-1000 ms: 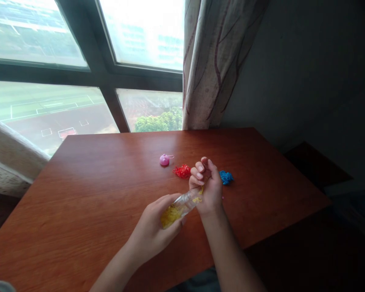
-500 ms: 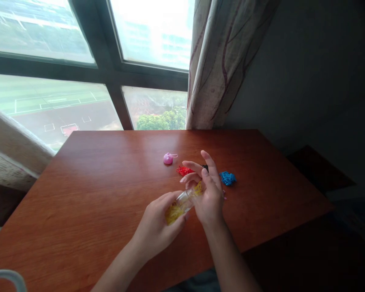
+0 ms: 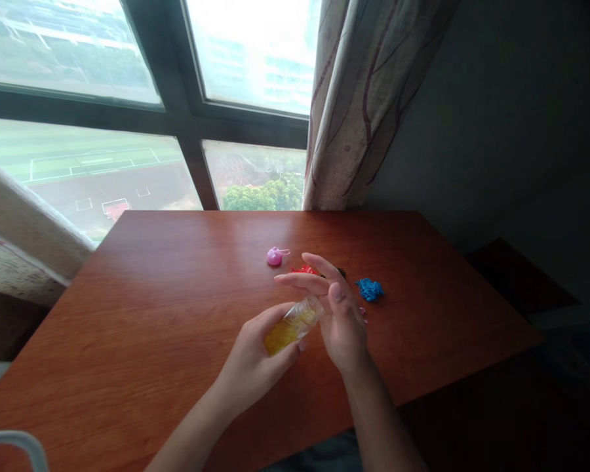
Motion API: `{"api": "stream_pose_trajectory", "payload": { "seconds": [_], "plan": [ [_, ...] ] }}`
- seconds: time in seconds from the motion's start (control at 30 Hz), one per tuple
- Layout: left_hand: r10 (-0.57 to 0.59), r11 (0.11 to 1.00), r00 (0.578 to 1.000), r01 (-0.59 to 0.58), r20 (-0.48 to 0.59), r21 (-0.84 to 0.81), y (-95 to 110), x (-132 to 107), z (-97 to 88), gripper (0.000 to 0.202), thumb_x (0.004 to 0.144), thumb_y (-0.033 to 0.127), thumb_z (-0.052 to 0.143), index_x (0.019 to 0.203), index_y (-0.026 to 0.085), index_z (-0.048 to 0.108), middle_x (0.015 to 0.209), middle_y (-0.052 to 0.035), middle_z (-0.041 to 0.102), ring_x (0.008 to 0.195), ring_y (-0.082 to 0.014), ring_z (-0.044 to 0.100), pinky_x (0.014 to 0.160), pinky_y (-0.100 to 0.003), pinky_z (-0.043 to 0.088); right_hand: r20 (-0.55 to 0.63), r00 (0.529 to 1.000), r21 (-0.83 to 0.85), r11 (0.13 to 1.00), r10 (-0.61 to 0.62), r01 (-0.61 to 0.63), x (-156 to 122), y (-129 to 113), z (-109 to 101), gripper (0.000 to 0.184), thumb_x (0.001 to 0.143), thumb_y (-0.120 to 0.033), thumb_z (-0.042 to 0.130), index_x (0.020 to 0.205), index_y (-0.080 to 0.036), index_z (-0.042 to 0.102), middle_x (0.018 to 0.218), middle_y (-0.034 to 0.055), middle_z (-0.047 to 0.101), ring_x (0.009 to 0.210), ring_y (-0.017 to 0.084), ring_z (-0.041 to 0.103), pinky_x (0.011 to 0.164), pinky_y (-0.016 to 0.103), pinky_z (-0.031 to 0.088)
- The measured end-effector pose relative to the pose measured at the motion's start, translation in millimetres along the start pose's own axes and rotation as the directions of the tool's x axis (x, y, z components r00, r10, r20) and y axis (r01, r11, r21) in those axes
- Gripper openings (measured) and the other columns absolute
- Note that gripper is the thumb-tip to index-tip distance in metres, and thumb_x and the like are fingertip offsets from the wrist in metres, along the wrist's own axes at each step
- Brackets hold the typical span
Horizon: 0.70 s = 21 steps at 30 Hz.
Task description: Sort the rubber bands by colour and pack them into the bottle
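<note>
My left hand (image 3: 253, 357) is wrapped round a small clear bottle (image 3: 303, 313), which tilts with its mouth up and to the right. Thin yellow bands (image 3: 281, 335), probably rubber bands, lie inside it, mostly in the lower part. Just at the mouth is my right hand (image 3: 344, 321), its fingers spread and nothing visible in them. Beyond the fingers a red bundle of bands (image 3: 303, 269) and a dark one (image 3: 342, 272) are partly covered. To the right lies a blue bundle of bands (image 3: 370, 290). Small pink bits (image 3: 362, 313) show beside my right hand.
A round pink object with a loop (image 3: 274, 257) sits farther back on the brown wooden table (image 3: 177, 295). The window (image 3: 255, 59) and a patterned curtain (image 3: 349, 98) rise behind the table. A curved white tube (image 3: 22, 440) enters at lower left.
The yellow bands between my right fingers and the bottle mouth have gone into the bottle. My right hand has drawn slightly back from the mouth, and its fingers have shifted.
</note>
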<state>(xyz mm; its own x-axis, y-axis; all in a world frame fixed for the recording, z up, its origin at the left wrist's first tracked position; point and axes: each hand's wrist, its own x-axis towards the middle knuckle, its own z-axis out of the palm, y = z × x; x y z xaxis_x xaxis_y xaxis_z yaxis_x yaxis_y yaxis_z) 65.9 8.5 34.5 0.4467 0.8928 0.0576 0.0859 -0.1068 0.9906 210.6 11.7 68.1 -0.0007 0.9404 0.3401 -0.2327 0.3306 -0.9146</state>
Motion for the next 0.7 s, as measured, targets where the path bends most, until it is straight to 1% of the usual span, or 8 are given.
{"api": "stream_pose_trajectory", "payload": {
  "seconds": [0.1, 0.17, 0.2, 0.27, 0.33, 0.43, 0.53, 0.7],
  "plan": [
    [-0.044, 0.994, 0.996, 0.036, -0.082, -0.1, 2.4, -0.1, -6.1, 0.038, 0.084, 0.03, 0.069, 0.12, 0.019, 0.062, 0.11, -0.0059, 0.07, 0.096, -0.0212, 0.066, 0.083, -0.028, 0.053, -0.063, 0.998, -0.078, 0.997, -0.012, 0.007, 0.6, 1.3, -8.3, 0.035, 0.101, -0.042, 0.035, 0.128, -0.027, 0.051, 0.115, 0.0056, 0.07, 0.113, 0.022, 0.063, 0.098, 0.043, 0.048],
    [-0.068, 0.99, 0.982, 0.044, -0.174, -0.135, 3.1, -0.2, -12.0, 0.039, 0.082, 0.032, 0.071, 0.117, 0.019, 0.062, 0.108, -0.0059, 0.07, 0.1, -0.0215, 0.065, 0.087, -0.028, 0.051, -0.074, 0.996, -0.242, 0.969, 0.043, -0.059, -1.1, 1.7, -18.7, 0.028, 0.099, -0.036, 0.042, 0.122, -0.025, 0.055, 0.114, 0.0054, 0.069, 0.105, 0.021, 0.066, 0.091, 0.037, 0.052],
    [-0.073, 0.989, 0.975, 0.044, -0.209, -0.139, 3.0, -0.2, -14.8, 0.039, 0.081, 0.032, 0.072, 0.116, 0.018, 0.062, 0.107, -0.006, 0.07, 0.102, -0.0218, 0.064, 0.088, -0.028, 0.051, -0.061, 0.995, -0.371, 0.923, 0.082, -0.099, -2.9, 1.6, -24.9, 0.024, 0.098, -0.032, 0.046, 0.117, -0.024, 0.059, 0.111, 0.005, 0.07, 0.099, 0.02, 0.067, 0.086, 0.034, 0.052],
    [-0.069, 0.991, 0.967, 0.038, -0.245, -0.126, 1.8, -0.1, -19.0, 0.04, 0.078, 0.032, 0.075, 0.114, 0.017, 0.063, 0.106, -0.0061, 0.07, 0.102, -0.0218, 0.063, 0.089, -0.028, 0.05, -0.04, 0.989, -0.663, 0.737, 0.14, -0.131, -8.0, 1.2, -37.8, 0.017, 0.094, -0.025, 0.051, 0.104, -0.023, 0.065, 0.102, 0.0042, 0.07, 0.086, 0.018, 0.067, 0.076, 0.029, 0.051],
    [-0.05, 0.994, 0.966, 0.024, -0.253, -0.105, -0.1, 0.2, -20.7, 0.04, 0.077, 0.032, 0.076, 0.112, 0.018, 0.063, 0.106, -0.0059, 0.07, 0.1, -0.0213, 0.063, 0.088, -0.028, 0.049, -0.037, 0.986, -0.876, 0.469, 0.163, -0.111, -14.5, 1.4, -48.4, 0.015, 0.092, -0.019, 0.054, 0.094, -0.022, 0.068, 0.093, 0.0034, 0.07, 0.08, 0.018, 0.065, 0.071, 0.028, 0.047],
    [-0.037, 0.996, 0.964, 0.015, -0.265, -0.083, -3.6, 0.8, -20.4, 0.037, 0.079, 0.032, 0.073, 0.111, 0.018, 0.062, 0.106, -0.0055, 0.069, 0.099, -0.0207, 0.062, 0.087, -0.028, 0.049, -0.052, 0.973, -0.986, 0.144, 0.223, -0.086, -24.1, 3.9, -55.3, 0.013, 0.091, -0.016, 0.057, 0.091, -0.023, 0.068, 0.092, 0.0023, 0.07, 0.08, 0.018, 0.064, 0.07, 0.028, 0.043],
    [-0.046, 0.996, 0.963, 0.024, -0.267, -0.083, -7.6, 0.8, -20.0, 0.037, 0.081, 0.034, 0.072, 0.113, 0.018, 0.06, 0.108, -0.0057, 0.069, 0.1, -0.021, 0.063, 0.089, -0.029, 0.048, -0.056, 0.952, -0.998, -0.017, 0.301, -0.053, -29.6, 8.9, -51.2, 0.011, 0.089, -0.016, 0.061, 0.095, -0.024, 0.067, 0.096, 0.0018, 0.07, 0.085, 0.019, 0.065, 0.067, 0.027, 0.04],
    [-0.055, 0.996, 0.964, 0.036, -0.259, -0.079, -12.2, 0.3, -20.6, 0.036, 0.083, 0.034, 0.07, 0.115, 0.02, 0.059, 0.109, -0.0047, 0.069, 0.1, -0.0204, 0.063, 0.089, -0.029, 0.048, -0.087, 0.928, -0.986, -0.166, 0.363, -0.028, -28.7, 18.5, -40.3, 0.02, 0.092, -0.01, 0.053, 0.097, -0.023, 0.066, 0.097, 0.0026, 0.068, 0.083, 0.019, 0.064, 0.06, 0.028, 0.036]
  ]
}}
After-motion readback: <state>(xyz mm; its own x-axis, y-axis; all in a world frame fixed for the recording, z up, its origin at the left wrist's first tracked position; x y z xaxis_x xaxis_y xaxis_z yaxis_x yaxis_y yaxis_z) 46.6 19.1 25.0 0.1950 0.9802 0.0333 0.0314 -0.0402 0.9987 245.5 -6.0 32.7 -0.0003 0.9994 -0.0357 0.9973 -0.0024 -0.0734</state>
